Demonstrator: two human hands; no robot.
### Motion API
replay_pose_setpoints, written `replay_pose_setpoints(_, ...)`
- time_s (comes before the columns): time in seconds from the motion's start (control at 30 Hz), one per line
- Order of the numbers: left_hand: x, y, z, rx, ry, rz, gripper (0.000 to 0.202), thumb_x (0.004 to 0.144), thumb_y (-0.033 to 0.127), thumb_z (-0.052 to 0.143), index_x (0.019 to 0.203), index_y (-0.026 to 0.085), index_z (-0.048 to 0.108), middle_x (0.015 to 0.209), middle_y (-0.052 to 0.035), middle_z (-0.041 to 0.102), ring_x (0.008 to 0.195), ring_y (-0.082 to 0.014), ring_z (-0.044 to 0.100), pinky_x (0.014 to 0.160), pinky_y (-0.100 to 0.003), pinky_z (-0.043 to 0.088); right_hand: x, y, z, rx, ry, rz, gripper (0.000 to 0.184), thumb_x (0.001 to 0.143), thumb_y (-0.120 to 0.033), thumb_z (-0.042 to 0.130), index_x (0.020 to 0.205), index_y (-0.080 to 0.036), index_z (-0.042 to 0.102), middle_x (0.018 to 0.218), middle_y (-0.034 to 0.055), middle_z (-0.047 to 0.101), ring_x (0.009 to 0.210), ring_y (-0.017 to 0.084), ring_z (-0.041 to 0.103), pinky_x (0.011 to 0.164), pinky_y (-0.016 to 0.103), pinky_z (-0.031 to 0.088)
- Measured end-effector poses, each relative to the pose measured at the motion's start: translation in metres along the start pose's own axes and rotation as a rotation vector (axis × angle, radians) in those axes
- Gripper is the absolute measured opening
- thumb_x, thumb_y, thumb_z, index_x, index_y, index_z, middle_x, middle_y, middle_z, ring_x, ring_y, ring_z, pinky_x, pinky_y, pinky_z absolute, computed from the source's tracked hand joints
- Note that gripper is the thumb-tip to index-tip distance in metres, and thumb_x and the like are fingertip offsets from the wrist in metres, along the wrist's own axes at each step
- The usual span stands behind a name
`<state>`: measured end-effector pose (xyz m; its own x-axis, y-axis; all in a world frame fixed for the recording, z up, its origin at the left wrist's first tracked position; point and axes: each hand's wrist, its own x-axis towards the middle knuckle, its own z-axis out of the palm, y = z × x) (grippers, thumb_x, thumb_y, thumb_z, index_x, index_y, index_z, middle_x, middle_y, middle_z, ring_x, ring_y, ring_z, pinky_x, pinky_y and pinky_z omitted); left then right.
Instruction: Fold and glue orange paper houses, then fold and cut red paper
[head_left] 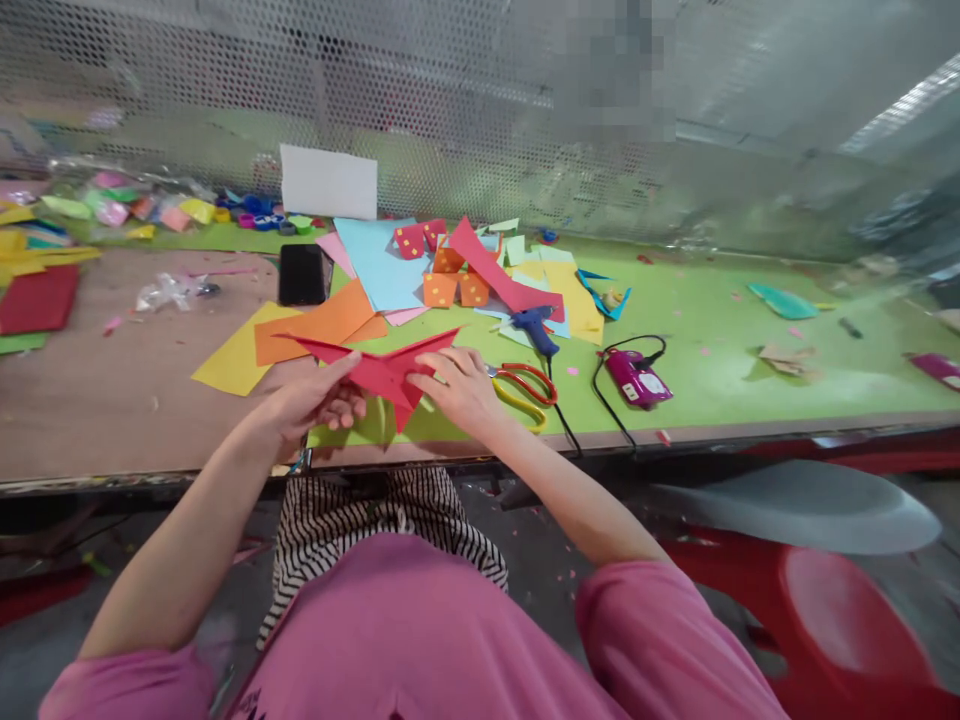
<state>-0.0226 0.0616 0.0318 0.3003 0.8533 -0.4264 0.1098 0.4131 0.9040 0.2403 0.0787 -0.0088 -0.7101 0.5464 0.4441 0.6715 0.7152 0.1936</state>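
A folded red paper shape (pixel 384 376) with pointed tips is held between both hands over the table's front edge. My left hand (pixel 324 396) pinches its left side, thumb on top and the other fingers curled beneath. On its right side, my right hand (pixel 459 386) grips the paper with thumb and fingers. Scissors (pixel 529 385) with red and yellow handles lie just right of my right hand. Behind them rests a blue glue gun (pixel 535 325) with a black cord. Orange paper (pixel 311 328) and a yellow sheet (pixel 238 352) lie behind my left hand.
Dotted orange paper pieces (pixel 455 290), a light blue sheet (pixel 382 262) and a long red strip (pixel 502 275) pile up at the back. A phone (pixel 303 274) lies left of them. A magenta power strip (pixel 637 377) sits to the right. A red stool (pixel 855 610) stands below.
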Motion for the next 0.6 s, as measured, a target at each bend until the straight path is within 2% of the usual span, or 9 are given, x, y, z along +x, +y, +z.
replay_pose_setpoints(0.07, -0.013, -0.006, -0.009, 0.131, -0.045, -0.073, 0.055, 0.082, 0.071, 0.062, 0.068, 0.018, 0.065, 0.055, -0.0083, 0.068, 0.042, -0.0128, 0.056, 0.037, -0.021, 0.038, -0.001, 0.01, 0.008, 0.048, 0.025, -0.025, 0.026, 0.106, -0.017, 0.052, 0.114, -0.026, 0.075, 0.12, 0.0067, 0.073, 0.114, 0.023, 0.055, 0.096, 0.039, 0.045)
replay_pose_setpoints(0.13, -0.027, -0.013, -0.015, 0.358, -0.095, -0.062, 0.052, 0.082, 0.071, 0.063, 0.071, 0.02, 0.065, 0.059, -0.0058, 0.07, 0.045, -0.0137, 0.059, 0.041, -0.022, 0.041, -0.003, 0.017, 0.012, 0.109, 0.03, -0.027, 0.027, 0.105, -0.015, 0.052, 0.111, -0.025, 0.076, 0.114, 0.0065, 0.075, 0.109, 0.023, 0.056, 0.093, 0.038, 0.046)
replay_pose_setpoints(0.2, -0.036, -0.021, -0.013, 0.553, 0.044, 0.15, 0.042, 0.086, 0.063, 0.064, 0.083, 0.021, 0.069, 0.073, -0.0042, 0.076, 0.062, -0.0166, 0.068, 0.056, -0.026, 0.054, -0.005, 0.019, 0.014, 0.173, 0.005, -0.013, 0.03, 0.104, -0.011, 0.049, 0.111, -0.023, 0.075, 0.111, 0.006, 0.075, 0.106, 0.022, 0.058, 0.092, 0.037, 0.047)
replay_pose_setpoints(0.27, -0.037, -0.028, -0.003, 0.764, 0.175, 0.428, 0.031, 0.092, 0.051, 0.062, 0.102, 0.023, 0.072, 0.098, -0.0056, 0.08, 0.091, -0.0215, 0.075, 0.08, -0.033, 0.061, -0.005, 0.018, 0.013, 0.232, -0.045, 0.0, 0.032, 0.103, -0.01, 0.047, 0.112, -0.023, 0.075, 0.112, 0.006, 0.075, 0.105, 0.022, 0.059, 0.093, 0.037, 0.046)
replay_pose_setpoints(0.3, -0.036, -0.031, 0.003, 0.871, 0.202, 0.546, 0.029, 0.094, 0.045, 0.061, 0.111, 0.023, 0.072, 0.112, -0.0071, 0.079, 0.103, -0.0239, 0.074, 0.09, -0.038, 0.061, -0.006, 0.017, 0.013, 0.258, -0.074, 0.005, 0.031, 0.102, -0.01, 0.047, 0.114, -0.023, 0.074, 0.112, 0.0061, 0.075, 0.106, 0.023, 0.06, 0.093, 0.037, 0.046)
replay_pose_setpoints(0.37, -0.03, -0.037, 0.015, 1.056, 0.196, 0.706, 0.031, 0.097, 0.036, 0.058, 0.122, 0.021, 0.069, 0.128, -0.0108, 0.075, 0.116, -0.0275, 0.071, 0.098, -0.044, 0.06, -0.006, 0.015, 0.01, 0.302, -0.118, 0.013, 0.028, 0.102, -0.014, 0.049, 0.115, -0.023, 0.073, 0.114, 0.006, 0.076, 0.107, 0.024, 0.061, 0.093, 0.038, 0.045)
replay_pose_setpoints(0.47, -0.022, -0.043, 0.025, 1.22, 0.172, 0.8, 0.033, 0.099, 0.03, 0.057, 0.127, 0.016, 0.067, 0.131, -0.0152, 0.073, 0.115, -0.0293, 0.072, 0.096, -0.046, 0.061, -0.007, 0.013, 0.006, 0.372, -0.158, 0.018, 0.023, 0.105, -0.023, 0.051, 0.115, -0.022, 0.072, 0.113, 0.0057, 0.077, 0.106, 0.023, 0.062, 0.095, 0.039, 0.042)
replay_pose_setpoints(0.6, -0.021, -0.045, 0.022, 1.281, 0.162, 0.846, 0.034, 0.101, 0.033, 0.057, 0.128, 0.014, 0.066, 0.128, -0.0156, 0.074, 0.113, -0.0298, 0.073, 0.096, -0.046, 0.061, -0.005, 0.014, 0.001, 0.511, -0.22, 0.1, 0.026, 0.109, -0.038, 0.051, 0.114, -0.023, 0.071, 0.112, 0.0057, 0.078, 0.105, 0.022, 0.064, 0.096, 0.039, 0.04)
